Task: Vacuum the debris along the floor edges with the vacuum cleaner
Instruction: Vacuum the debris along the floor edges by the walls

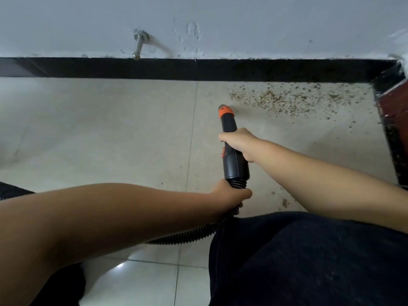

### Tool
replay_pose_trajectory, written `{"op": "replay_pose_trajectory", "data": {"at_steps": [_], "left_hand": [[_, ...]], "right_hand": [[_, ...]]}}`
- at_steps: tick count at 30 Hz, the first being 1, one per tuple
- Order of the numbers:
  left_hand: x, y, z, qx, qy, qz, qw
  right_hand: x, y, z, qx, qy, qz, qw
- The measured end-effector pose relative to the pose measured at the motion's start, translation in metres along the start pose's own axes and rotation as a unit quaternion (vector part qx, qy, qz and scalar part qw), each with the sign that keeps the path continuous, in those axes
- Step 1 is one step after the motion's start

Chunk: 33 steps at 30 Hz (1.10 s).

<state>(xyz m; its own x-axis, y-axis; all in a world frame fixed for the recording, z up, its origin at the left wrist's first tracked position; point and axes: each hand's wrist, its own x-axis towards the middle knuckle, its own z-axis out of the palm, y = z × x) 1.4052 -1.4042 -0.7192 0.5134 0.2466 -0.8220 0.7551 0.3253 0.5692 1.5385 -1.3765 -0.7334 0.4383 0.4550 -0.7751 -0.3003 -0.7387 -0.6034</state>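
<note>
**Nozzle at the near-left margin of the debris patch**

The right hand was clenched around the smooth black plastic nozzle of the vacuum cleaner, its fingers wrapped out of sight behind the tube. The left hand gripped the ribbed, flexible hose just below its junction with the nozzle. The orange collar and grey tip sat on or just above the floor, which cannot be told apart, at the near-left fringe of the debris.

The debris, a granular scatter of brown and dark specks, lay densest beside the black baseboard and thinned toward the right corner, where a reddish-brown frame met the wall. Judged from this layout, the pale glossy tiles left of the nozzle were already nearly clean, while almost the whole patch remained to be vacuumed; a few stray flecks also lay nearer the person's dark-trousered knee. A cylindrical metal doorstop projected from the painted, scuffed wall at far left.
</note>
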Motion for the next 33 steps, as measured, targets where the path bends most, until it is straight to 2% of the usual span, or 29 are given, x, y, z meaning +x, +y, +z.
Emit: {"op": "replay_pose_trajectory", "data": {"at_steps": [10, 15, 22, 25, 28, 33], "left_hand": [[-0.019, 0.059, -0.022, 0.140, -0.060, -0.014, 0.988], [-0.013, 0.058, -0.029, 0.175, -0.094, -0.016, 0.980], [-0.006, 0.034, 0.002, 0.175, -0.148, 0.000, 0.973], [0.003, 0.034, 0.006, 0.173, -0.153, 0.024, 0.973], [0.007, 0.035, 0.013, 0.169, -0.150, 0.025, 0.974], [0.013, 0.036, 0.023, 0.148, -0.144, 0.017, 0.978]], "right_hand": [[-0.015, -0.020, -0.034, 0.125, 0.044, 0.065, 0.989], [-0.017, -0.014, -0.038, 0.156, 0.053, 0.069, 0.984], [-0.031, 0.025, -0.065, 0.204, 0.080, 0.099, 0.971], [-0.037, 0.032, -0.077, 0.259, 0.053, 0.116, 0.957], [-0.037, 0.033, -0.076, 0.294, 0.078, 0.117, 0.945], [-0.026, 0.033, -0.076, 0.273, 0.109, 0.096, 0.951]]}}
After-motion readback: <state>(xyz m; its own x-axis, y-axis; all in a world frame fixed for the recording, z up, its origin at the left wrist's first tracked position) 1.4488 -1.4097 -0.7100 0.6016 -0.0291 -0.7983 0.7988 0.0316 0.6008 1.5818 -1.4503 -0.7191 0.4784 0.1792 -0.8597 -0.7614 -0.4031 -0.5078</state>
